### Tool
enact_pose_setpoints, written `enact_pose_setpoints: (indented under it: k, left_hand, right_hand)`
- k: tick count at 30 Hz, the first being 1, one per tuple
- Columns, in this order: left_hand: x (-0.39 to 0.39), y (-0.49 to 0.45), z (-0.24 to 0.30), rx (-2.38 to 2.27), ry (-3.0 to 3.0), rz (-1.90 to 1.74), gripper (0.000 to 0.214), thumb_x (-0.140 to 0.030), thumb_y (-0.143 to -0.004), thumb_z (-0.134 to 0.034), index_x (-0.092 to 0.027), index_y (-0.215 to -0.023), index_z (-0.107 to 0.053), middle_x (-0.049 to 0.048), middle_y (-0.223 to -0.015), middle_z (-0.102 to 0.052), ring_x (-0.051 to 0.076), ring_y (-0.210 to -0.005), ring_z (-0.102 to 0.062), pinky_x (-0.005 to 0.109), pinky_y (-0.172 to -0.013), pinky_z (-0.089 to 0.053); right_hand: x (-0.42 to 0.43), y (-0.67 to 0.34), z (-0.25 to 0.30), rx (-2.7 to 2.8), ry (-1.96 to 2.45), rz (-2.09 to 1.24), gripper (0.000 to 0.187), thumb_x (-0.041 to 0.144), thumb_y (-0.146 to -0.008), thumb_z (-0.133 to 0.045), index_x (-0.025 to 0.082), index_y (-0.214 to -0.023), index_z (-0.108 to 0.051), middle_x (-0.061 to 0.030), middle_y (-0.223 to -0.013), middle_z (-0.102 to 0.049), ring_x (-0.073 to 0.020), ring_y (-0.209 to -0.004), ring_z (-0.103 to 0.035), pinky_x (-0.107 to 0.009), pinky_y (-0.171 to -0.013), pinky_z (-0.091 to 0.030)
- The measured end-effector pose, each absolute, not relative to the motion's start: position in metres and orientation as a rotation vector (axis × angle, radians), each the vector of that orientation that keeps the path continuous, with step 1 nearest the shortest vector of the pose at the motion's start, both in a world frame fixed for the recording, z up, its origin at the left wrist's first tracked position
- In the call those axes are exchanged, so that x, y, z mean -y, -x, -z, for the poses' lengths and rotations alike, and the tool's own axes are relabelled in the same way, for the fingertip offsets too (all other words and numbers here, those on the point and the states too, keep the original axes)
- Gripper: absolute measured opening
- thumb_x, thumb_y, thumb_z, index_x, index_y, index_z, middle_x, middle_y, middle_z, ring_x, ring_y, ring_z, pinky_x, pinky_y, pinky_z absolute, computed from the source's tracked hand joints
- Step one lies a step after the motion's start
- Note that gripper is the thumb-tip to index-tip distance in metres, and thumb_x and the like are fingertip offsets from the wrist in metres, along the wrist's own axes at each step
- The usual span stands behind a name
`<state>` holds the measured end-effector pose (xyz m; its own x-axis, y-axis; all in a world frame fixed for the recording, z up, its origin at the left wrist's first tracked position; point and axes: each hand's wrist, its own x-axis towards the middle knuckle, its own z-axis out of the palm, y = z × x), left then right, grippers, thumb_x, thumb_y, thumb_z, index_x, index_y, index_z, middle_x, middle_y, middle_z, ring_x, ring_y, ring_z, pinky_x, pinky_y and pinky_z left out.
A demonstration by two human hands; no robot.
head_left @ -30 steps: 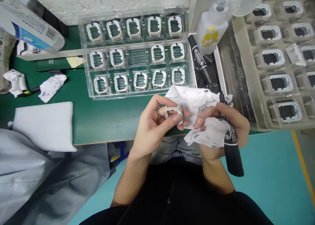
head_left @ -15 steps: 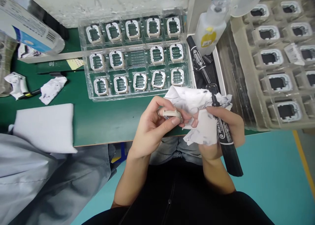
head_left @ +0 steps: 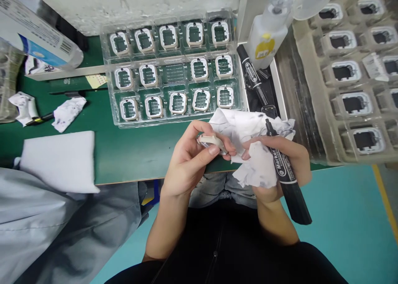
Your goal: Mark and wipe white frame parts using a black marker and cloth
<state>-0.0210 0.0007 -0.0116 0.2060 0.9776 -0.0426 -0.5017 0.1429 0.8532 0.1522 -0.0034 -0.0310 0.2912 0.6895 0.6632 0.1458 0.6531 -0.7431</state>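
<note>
Between thumb and fingers, my left hand grips a small beige watch-case-like frame, tilted over the table's front edge. My right hand is closed around a black marker pen and a crumpled, ink-stained tissue. The marker's tip points away from me and up. Another stained cloth or tissue lies on the table just behind both hands. A clear plastic tray beyond them holds rows of similar frames, and one pocket in its middle row holds none.
A second tray of frames stands at the right. Markers lie in a narrow bin beside a pump bottle. At left are a large bottle, a white foam sheet and a co-worker's grey-blue sleeve.
The frame in my left hand has tipped and shifted slightly left. My right fingers have moved a little, bunching the tissue; the marker stays in that hand.
</note>
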Motion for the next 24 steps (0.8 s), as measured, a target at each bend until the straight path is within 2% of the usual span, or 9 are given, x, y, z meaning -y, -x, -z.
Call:
enact_pose_setpoints:
  k: [4,7,10,13,18,24]
  left_hand:
    - [-0.001,0.022,0.011,-0.762,-0.831,-1.201,0.033,-0.036,-0.099,-0.091,-0.027,-0.107,-0.061,0.0022,-0.091,-0.078,0.022,-0.091,-0.079,0.033,-0.078,-0.066]
    - [0.002,0.017,0.011,-0.832,-0.845,-1.201,0.035,-0.040,-0.100,-0.091,-0.027,-0.109,-0.059,0.0028,-0.094,-0.080,0.022,-0.087,-0.079,0.034,-0.075,-0.066]
    - [0.007,0.008,0.011,-0.901,-0.888,-1.249,0.029,-0.038,-0.104,-0.086,-0.027,-0.114,-0.061,0.0039,-0.101,-0.082,0.020,-0.085,-0.078,0.033,-0.075,-0.065]
    - [0.010,0.002,0.012,-0.931,-0.926,-1.274,0.025,-0.035,-0.106,-0.084,-0.027,-0.118,-0.063,0.0040,-0.102,-0.082,0.018,-0.086,-0.077,0.031,-0.077,-0.064]
    - [0.007,0.003,0.015,-0.968,-0.924,-1.283,0.026,-0.038,-0.106,-0.083,-0.028,-0.117,-0.061,0.0036,-0.098,-0.082,0.019,-0.087,-0.077,0.033,-0.082,-0.063]
    - [0.004,-0.001,0.012,-1.007,-0.855,-1.281,0.034,-0.044,-0.104,-0.086,-0.026,-0.119,-0.061,-0.0002,-0.087,-0.082,0.015,-0.064,-0.075,0.025,-0.053,-0.056]
  right_hand:
    - [0.000,-0.157,0.031,1.332,0.775,-0.397,0.039,0.050,-0.101,-0.080,0.025,-0.131,-0.083,-0.0063,-0.098,-0.087,-0.0245,-0.062,-0.076,-0.044,-0.053,-0.061]
    - [0.001,-0.159,0.031,1.356,0.811,-0.345,0.038,0.051,-0.103,-0.078,0.027,-0.132,-0.082,-0.0048,-0.095,-0.086,-0.0249,-0.063,-0.076,-0.044,-0.054,-0.061]
    - [0.004,-0.158,0.029,1.348,0.903,-0.329,0.030,0.046,-0.105,-0.075,0.030,-0.129,-0.082,-0.0049,-0.096,-0.087,-0.0286,-0.075,-0.081,-0.050,-0.068,-0.068]
    - [0.005,-0.155,0.028,1.304,0.950,-0.338,0.028,0.037,-0.101,-0.079,0.030,-0.129,-0.081,-0.0061,-0.102,-0.086,-0.0311,-0.088,-0.082,-0.055,-0.082,-0.071]
    - [0.000,-0.152,0.030,1.303,0.933,-0.291,0.035,0.031,-0.096,-0.083,0.030,-0.131,-0.081,-0.0059,-0.105,-0.083,-0.0292,-0.091,-0.080,-0.053,-0.082,-0.073]
    - [0.001,-0.153,0.030,1.315,0.933,-0.287,0.035,0.026,-0.098,-0.082,0.029,-0.133,-0.082,-0.0076,-0.104,-0.083,-0.0296,-0.092,-0.080,-0.050,-0.079,-0.072]
